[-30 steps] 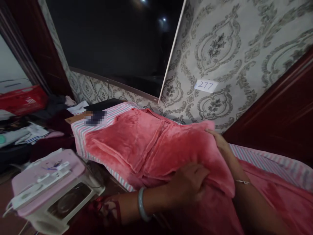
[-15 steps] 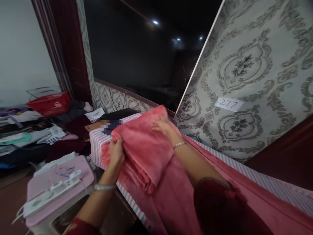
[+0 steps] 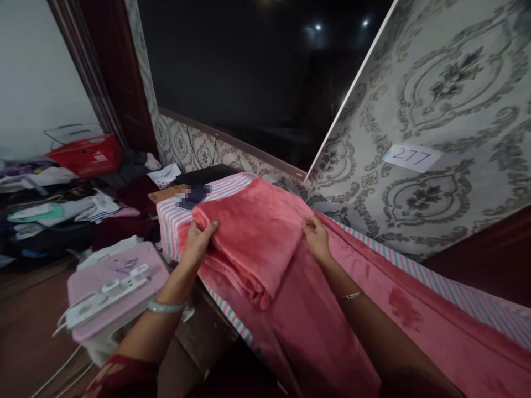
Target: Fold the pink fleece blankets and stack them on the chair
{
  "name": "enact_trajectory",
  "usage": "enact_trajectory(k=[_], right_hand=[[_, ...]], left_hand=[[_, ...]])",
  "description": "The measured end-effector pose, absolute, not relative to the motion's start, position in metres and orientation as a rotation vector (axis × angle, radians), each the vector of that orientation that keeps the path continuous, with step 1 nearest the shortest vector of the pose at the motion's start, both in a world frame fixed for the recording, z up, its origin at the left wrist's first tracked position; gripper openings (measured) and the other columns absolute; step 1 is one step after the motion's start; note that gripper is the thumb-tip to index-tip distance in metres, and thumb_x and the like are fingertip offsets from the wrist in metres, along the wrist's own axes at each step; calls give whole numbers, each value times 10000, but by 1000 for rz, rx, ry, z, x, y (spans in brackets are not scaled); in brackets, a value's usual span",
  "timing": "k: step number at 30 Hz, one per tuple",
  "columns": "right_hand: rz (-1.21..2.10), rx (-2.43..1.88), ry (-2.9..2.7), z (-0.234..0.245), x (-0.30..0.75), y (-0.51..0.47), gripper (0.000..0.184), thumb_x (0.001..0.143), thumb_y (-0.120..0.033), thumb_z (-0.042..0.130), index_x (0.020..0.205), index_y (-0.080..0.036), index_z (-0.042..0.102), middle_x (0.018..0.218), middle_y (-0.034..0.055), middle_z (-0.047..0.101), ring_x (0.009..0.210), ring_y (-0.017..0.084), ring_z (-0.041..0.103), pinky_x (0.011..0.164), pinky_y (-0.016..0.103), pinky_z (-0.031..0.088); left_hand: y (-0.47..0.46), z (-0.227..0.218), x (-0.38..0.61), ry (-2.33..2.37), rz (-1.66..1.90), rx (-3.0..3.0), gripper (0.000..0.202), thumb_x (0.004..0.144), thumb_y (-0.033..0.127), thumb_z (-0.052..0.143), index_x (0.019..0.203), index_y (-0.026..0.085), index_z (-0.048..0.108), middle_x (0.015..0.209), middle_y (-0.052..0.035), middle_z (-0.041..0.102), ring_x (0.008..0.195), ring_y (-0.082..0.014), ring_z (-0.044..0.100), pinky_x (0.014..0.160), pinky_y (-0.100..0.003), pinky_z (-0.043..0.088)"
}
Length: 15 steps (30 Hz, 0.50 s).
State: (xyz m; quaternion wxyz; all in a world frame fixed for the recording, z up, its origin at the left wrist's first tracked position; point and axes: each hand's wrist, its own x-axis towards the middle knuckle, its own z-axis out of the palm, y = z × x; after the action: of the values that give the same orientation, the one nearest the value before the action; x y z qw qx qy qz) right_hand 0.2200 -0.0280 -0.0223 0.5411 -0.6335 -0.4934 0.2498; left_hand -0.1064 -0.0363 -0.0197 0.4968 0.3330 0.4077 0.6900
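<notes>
Head view: both my hands are on one pink blanket (image 3: 253, 237), whose folded part lies right between them. My left hand (image 3: 198, 241) pinches its left edge, thumb on top and fingers under the fold. My right hand (image 3: 317, 237) has thumb and fingertips pinched together at the opposite edge. Several layers are bunched at the near edge between my hands, too squashed to count. Below the fold and off to the right of my right hand lies a flat spread of the same pink; I can't tell where the two join. It has one darker patch (image 3: 404, 309) beyond my right wrist.

I wear one bangle (image 3: 166, 307) on the left and one bracelet (image 3: 352, 296) on the right. One striped cloth (image 3: 236, 181) runs under the pink, showing past both hands. Left of my left hand stands one stool (image 3: 95, 276) with one power strip (image 3: 99, 303) on it. Farther left are one red basket (image 3: 89, 157) and a heap of clothes (image 3: 78, 207), too jumbled to count. Ahead of my hands hangs one TV (image 3: 257, 72) with two bright reflections; beyond my right hand, one label (image 3: 412, 157) reads 277.
</notes>
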Motion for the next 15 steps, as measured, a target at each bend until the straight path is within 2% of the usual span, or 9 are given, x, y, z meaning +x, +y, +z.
enact_trajectory(k=[3,6,9,12,15], right_hand=[[704,-1530,-994,-37,217,-67,569,716,-494,661,1219,-255,549,1094,78,670,915,233,668,663,327,578],[1173,-1462,-818,-40,199,-100,565,793,-532,666,1275,-302,483,935,27,677,713,211,676,581,337,574],[1521,-1355,-730,-37,177,-121,455,876,-586,601,1216,-297,515,797,16,658,657,216,677,612,366,595],[1565,-1265,-708,-37,162,-133,425,881,-574,616,1206,-315,527,819,20,687,684,216,685,651,363,598],[1560,-1231,-674,-39,154,-139,449,858,-552,649,1223,-323,521,862,18,710,688,216,688,648,363,595]], left_hand=[[-35,-18,-111,1063,1542,742,381,598,260,849,920,175,665,743,-34,718,721,-231,700,620,-327,594],[-34,-10,-113,1045,1469,616,257,622,189,793,823,157,636,592,1,633,566,-195,641,542,-321,577],[-40,-5,-112,953,1519,564,247,610,146,761,814,145,622,632,-4,651,586,-190,654,594,-339,603],[-49,-11,-115,1080,1513,623,298,591,159,770,846,152,617,622,13,628,570,-184,643,562,-326,589],[-54,-22,-127,1318,1457,788,363,599,240,794,901,173,604,582,41,580,486,-154,574,471,-274,512]])
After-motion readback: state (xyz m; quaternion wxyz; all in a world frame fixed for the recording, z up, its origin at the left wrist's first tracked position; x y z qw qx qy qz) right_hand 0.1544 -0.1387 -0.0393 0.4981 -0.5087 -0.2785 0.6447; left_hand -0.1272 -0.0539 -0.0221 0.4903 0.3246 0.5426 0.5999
